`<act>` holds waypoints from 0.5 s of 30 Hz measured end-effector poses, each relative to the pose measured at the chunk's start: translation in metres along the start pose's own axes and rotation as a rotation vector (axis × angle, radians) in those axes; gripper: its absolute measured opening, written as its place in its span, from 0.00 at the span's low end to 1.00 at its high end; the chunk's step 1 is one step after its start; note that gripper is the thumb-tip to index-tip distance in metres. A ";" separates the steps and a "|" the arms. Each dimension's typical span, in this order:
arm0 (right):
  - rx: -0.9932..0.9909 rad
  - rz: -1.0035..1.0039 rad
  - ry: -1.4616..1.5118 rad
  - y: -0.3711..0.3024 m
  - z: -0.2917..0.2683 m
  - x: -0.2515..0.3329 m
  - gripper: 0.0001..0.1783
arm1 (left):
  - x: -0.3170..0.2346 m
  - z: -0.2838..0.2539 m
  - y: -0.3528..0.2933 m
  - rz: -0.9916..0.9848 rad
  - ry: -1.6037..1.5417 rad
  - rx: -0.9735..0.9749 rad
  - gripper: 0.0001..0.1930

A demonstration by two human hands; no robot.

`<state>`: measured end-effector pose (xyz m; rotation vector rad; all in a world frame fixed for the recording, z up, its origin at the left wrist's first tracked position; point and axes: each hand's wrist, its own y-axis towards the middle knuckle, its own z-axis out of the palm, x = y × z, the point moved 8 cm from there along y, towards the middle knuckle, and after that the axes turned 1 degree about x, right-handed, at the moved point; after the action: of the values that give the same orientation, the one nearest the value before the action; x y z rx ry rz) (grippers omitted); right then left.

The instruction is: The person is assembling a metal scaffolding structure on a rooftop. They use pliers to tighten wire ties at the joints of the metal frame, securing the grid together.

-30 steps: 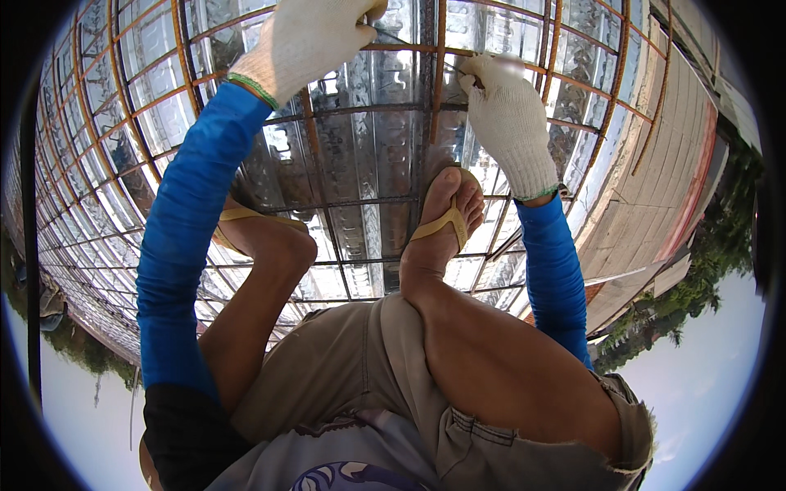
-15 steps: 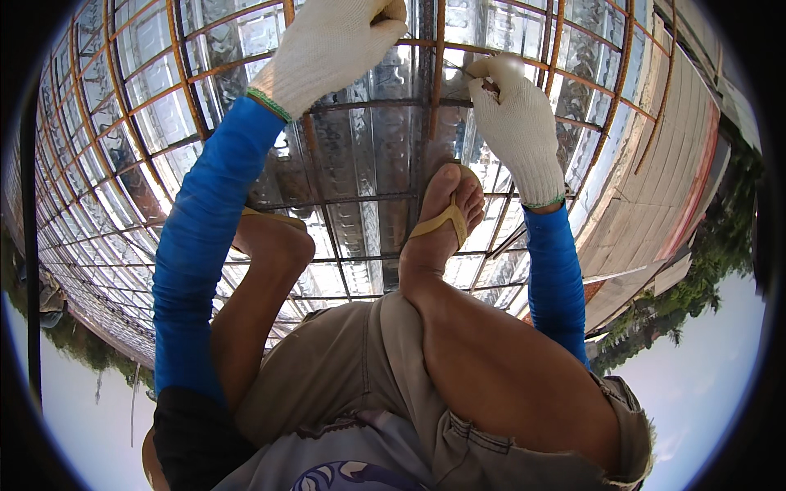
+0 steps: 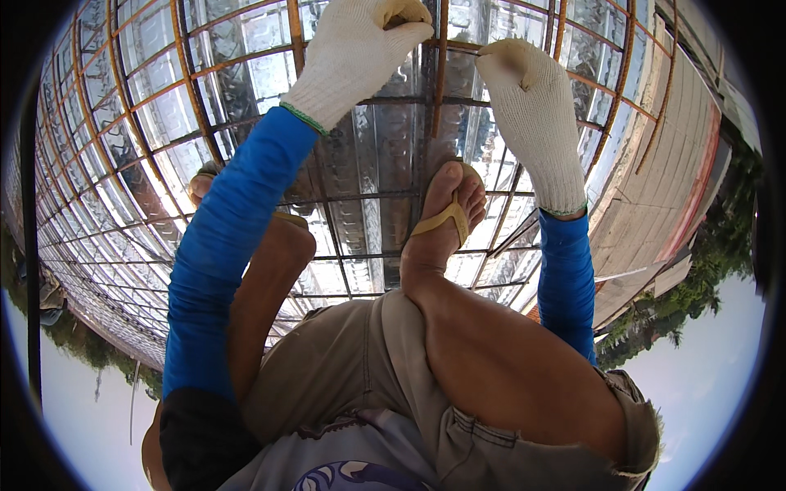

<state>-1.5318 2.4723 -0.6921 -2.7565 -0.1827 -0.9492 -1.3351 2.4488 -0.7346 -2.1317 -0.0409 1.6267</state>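
My left hand (image 3: 352,65), in a white knitted glove with a green cuff edge, is at the top centre. Its fingers are curled closed over the grid of rusty steel reinforcing bars (image 3: 440,69); whatever lies in them is hidden. To the right of a thick bar, my right hand (image 3: 536,114) wears a matching glove. Its fingers and thumb are bent in together near a crossing of bars, and I cannot make out anything between them. Under the grid lies shiny ribbed metal decking (image 3: 360,151).
My foot in a yellow flip-flop (image 3: 446,222) stands on the grid near the centre; the other foot (image 3: 201,186) is partly behind my left arm. Light wooden planks (image 3: 643,217) border the grid on the right. A bar end (image 3: 651,143) overhangs there. Trees (image 3: 675,307) lie beyond.
Both hands have shifted to the right, the left one slightly nearer to me. My right hand has turned and its fingers are tucked further in. My feet stay in place.
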 end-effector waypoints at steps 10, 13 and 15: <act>0.061 0.008 -0.058 0.016 -0.005 0.000 0.15 | -0.009 0.003 -0.004 0.227 0.184 -0.082 0.09; 0.067 0.027 -0.099 0.012 -0.005 -0.009 0.15 | -0.016 0.011 -0.007 0.275 0.305 -0.166 0.08; 0.086 0.033 -0.118 0.012 -0.006 -0.019 0.15 | -0.017 0.013 -0.005 0.286 0.305 -0.213 0.07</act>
<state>-1.5480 2.4585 -0.7017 -2.7287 -0.1918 -0.7536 -1.3512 2.4526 -0.7205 -2.6301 0.2048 1.4791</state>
